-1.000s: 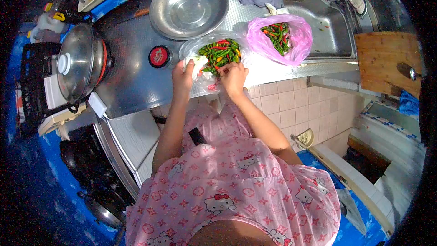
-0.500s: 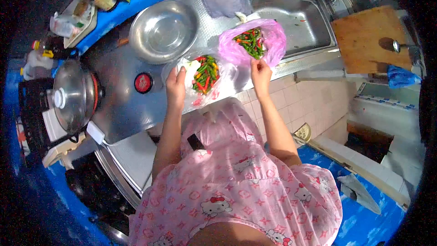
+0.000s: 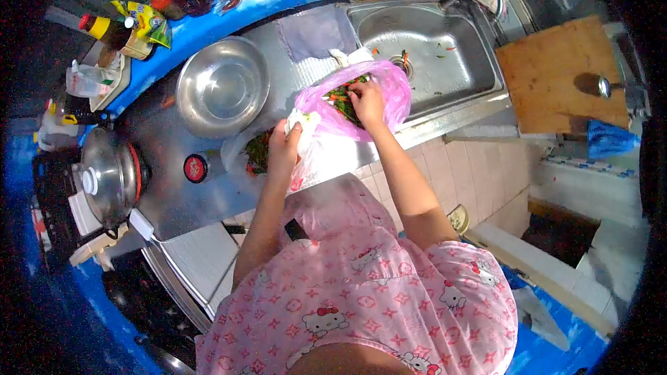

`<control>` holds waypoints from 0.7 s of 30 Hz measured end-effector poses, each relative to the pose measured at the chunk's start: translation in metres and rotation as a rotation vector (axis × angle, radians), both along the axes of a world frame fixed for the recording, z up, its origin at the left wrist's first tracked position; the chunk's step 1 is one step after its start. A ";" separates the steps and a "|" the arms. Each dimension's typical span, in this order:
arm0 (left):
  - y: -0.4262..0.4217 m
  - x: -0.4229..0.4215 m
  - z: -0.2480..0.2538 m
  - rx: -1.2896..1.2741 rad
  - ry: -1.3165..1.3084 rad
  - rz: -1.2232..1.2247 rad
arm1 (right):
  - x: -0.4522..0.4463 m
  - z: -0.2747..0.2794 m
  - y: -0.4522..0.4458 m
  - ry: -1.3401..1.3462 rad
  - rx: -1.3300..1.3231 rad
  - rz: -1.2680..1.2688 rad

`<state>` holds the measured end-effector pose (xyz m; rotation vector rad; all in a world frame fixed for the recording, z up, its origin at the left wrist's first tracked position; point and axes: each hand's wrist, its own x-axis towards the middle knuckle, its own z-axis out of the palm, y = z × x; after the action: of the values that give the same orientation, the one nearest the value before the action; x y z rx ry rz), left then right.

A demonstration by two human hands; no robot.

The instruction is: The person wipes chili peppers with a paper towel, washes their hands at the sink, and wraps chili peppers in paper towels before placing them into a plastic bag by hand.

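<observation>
A pink plastic bag lies open at the counter's front, beside the sink, with red and green chili peppers inside. My right hand reaches into this bag, fingers closed together on the peppers. Closed around a crumpled white piece of paper or cloth, my left hand is just left of the pink bag. Behind the left hand sits a clear plastic bag with more chili peppers, partly hidden by that hand.
A wide steel basin stands on the steel counter, and a grey cloth lies behind the bags. Pepper scraps are in the sink. A round red-and-black lid and a glass-lidded pan are at left; a cutting board is at right.
My right hand has moved from the pink bag's front edge into the bag, onto the peppers. My left hand with the white piece has come closer to the pink bag. The view has shifted.
</observation>
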<state>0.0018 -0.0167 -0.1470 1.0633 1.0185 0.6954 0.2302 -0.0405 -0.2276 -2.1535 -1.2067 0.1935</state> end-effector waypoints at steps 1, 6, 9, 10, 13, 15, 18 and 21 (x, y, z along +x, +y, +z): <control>0.000 0.003 -0.003 0.057 0.055 0.000 | 0.003 -0.004 0.003 -0.011 0.002 0.038; 0.004 0.023 0.002 0.002 0.076 0.137 | 0.025 -0.006 -0.008 0.829 0.218 0.112; 0.000 0.041 0.022 -0.063 0.019 0.158 | 0.022 0.061 -0.025 1.401 0.212 0.106; -0.002 0.048 0.024 -0.081 -0.024 0.140 | 0.022 0.074 -0.028 1.433 0.200 0.149; -0.003 0.064 0.025 -0.082 -0.126 0.024 | 0.011 0.104 -0.032 1.413 0.181 0.201; -0.005 0.072 0.028 -0.118 -0.197 -0.015 | 0.000 0.121 -0.030 1.268 0.183 0.238; -0.008 0.081 0.036 -0.181 -0.252 -0.001 | -0.020 0.145 -0.027 0.402 0.230 0.204; -0.013 0.084 0.042 -0.085 -0.172 -0.016 | -0.030 0.144 -0.032 0.011 0.342 0.241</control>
<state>0.0863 -0.0293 -0.1055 0.9210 0.8831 0.7120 0.2007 -0.0721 -0.0834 -1.7122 -1.3825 0.0927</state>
